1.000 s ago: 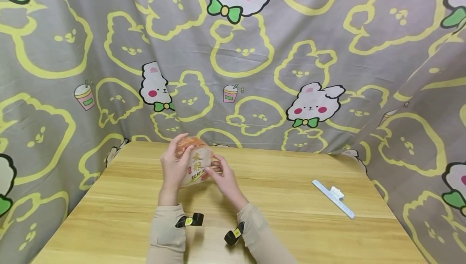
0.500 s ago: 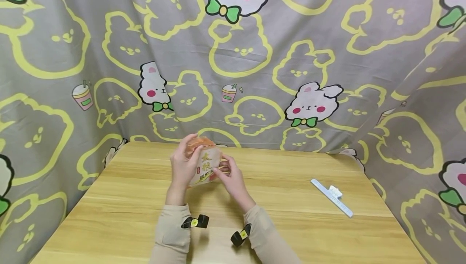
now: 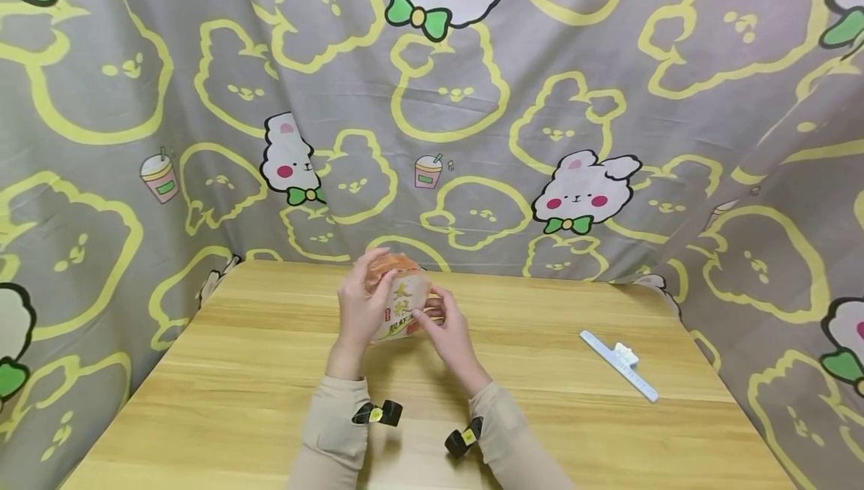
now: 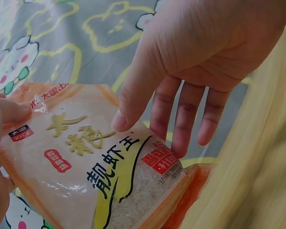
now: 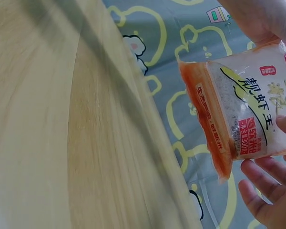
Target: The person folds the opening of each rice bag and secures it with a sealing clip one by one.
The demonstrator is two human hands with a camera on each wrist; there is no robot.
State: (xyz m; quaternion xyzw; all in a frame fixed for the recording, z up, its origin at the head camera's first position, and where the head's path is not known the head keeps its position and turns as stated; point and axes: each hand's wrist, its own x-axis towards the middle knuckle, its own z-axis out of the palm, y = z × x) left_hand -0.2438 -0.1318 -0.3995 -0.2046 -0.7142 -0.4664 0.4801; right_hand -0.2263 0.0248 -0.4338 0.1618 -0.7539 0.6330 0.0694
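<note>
A small bag of rice, white and orange with gold and black characters, is held up over the table. My left hand grips its upper left part, thumb across the front. At its right side my right hand holds the bag, thumb on the front face and fingers behind. In the left wrist view, white grains show through a window of the bag, and my right hand reaches in from the upper right. The right wrist view shows the orange sealed end of the bag.
A light blue bag clip with a ruler-like bar lies on the right of the wooden table. Behind the table hangs a grey curtain with cartoon prints. Black cameras are strapped to both wrists.
Both hands have moved to the right together with the bag of rice, keeping their grip on it. The bag clip stays in place.
</note>
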